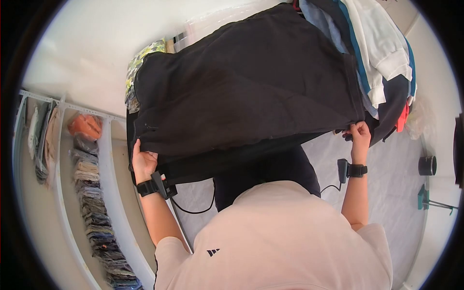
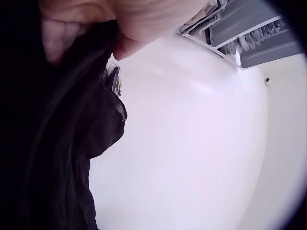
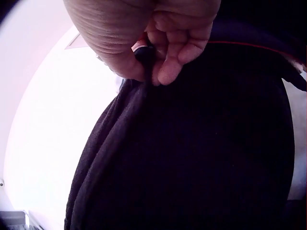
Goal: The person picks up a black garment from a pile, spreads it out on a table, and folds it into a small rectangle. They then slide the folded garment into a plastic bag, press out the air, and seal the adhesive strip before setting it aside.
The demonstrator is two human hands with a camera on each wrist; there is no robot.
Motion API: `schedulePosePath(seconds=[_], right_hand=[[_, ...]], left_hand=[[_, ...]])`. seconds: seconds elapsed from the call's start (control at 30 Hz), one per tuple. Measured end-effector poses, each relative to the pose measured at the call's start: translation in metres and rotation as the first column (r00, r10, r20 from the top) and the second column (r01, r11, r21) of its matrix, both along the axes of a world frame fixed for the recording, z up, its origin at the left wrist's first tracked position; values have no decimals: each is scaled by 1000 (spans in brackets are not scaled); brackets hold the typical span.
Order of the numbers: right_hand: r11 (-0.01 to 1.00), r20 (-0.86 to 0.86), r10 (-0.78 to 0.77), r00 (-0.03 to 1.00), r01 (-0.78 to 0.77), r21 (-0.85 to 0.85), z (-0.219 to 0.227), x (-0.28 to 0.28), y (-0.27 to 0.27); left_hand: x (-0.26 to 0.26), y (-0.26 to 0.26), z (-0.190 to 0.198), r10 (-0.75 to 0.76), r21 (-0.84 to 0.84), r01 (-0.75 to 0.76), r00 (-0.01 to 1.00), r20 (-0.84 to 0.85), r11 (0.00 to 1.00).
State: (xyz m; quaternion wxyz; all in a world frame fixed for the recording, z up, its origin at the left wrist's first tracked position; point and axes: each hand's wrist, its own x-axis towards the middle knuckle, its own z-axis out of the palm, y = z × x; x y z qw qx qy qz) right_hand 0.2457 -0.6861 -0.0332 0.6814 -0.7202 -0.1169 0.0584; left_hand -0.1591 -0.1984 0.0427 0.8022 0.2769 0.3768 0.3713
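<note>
A wide black garment (image 1: pixel 241 82) is stretched between both hands in the head view. The left hand (image 1: pixel 145 162) pinches its near left corner, thumb along the edge; in the left wrist view the cloth (image 2: pixel 72 120) hangs down from that hand (image 2: pixel 129 19). At the near right corner the right hand (image 1: pixel 359 137) pinches the hem. The right wrist view shows the right hand (image 3: pixel 148 33) with thumb and fingertips closed on a fold of the black cloth (image 3: pixel 182 143). What lies under the garment is mostly hidden.
White and blue garments (image 1: pixel 382 48) are heaped at the back right. A patterned yellow-green item (image 1: pixel 133 77) lies behind the left corner. Shelving (image 1: pixel 60 145) with stacked, bagged clothes stands at the left. A black cup-like object (image 1: pixel 427 166) is at the right.
</note>
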Motion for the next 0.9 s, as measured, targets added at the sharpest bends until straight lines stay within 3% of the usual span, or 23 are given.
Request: schedulePosePath(seconds=[0.07, 0.1, 0.13, 0.2, 0.27, 0.33, 0.37, 0.4, 0.43, 0.47, 0.5, 0.53, 0.6, 0.67, 0.77, 0.87, 0.9], right_hand=[[1000, 5, 4, 1000, -4, 13, -4, 3, -2], [1000, 29, 3, 1000, -3, -9, -9, 7, -4], [1000, 53, 4, 999, -3, -29, -12, 9, -4], [1000, 37, 17, 999, -17, -8, -11, 8, -5], [1000, 0, 10, 1000, -10, 20, -7, 5, -3], [999, -10, 15, 1000, -15, 32, -2, 2, 0], [999, -11, 29, 1000, -29, 32, 0, 0, 1], [999, -12, 19, 1000, -19, 28, 1, -1, 1], [1000, -13, 4, 1000, -4, 23, 3, -1, 3], [1000, -12, 5, 1000, -5, 24, 5, -1, 5], [1000, 5, -2, 1000, 2, 19, 8, -3, 6], [1000, 24, -19, 1000, 19, 8, 11, -6, 4], [1000, 76, -13, 997, 13, -2, 2, 0, -9], [989, 7, -122, 993, 121, 86, 23, -17, -1], [867, -191, -136, 972, 210, 451, 26, -21, 2], [791, -421, -80, 903, 315, 525, 18, -12, -6], [789, -456, -37, 889, 306, 533, 25, -14, -2]], left_hand=[[0, 1, -7, 52, 48, -48, 994, -98, 998], [-22, 27, -26, -98, 37, 102, 989, -111, 994], [-18, 21, -17, -78, 41, 83, 991, -113, 996], [-6, 6, 1, 73, 209, -51, 993, -96, 976], [-9, 0, 14, 111, 246, -82, 988, -108, 966], [-15, -6, 17, 201, 455, -37, 927, -317, 890], [-17, -8, 18, 276, 491, 36, 790, -547, 870], [-20, -10, 12, 286, 493, 26, 788, -546, 870], [-23, -11, 4, 501, 678, 140, 570, -651, 722], [-25, -14, -4, 704, 774, 314, 324, -632, 550], [-20, -30, 12, 724, 771, 410, 304, -619, 487], [-21, -39, 26, 714, 768, 416, 316, -625, 488], [-21, -56, 43, 580, 603, 789, 439, -686, 117], [-11, -73, 54, 478, 469, 882, 393, -786, 45], [-12, -69, 45, 438, 330, 944, 287, -852, 23], [-15, -57, 41, 424, 302, 952, 292, -857, -44], [-15, -54, 42, 461, 254, 965, 252, -851, -59]])
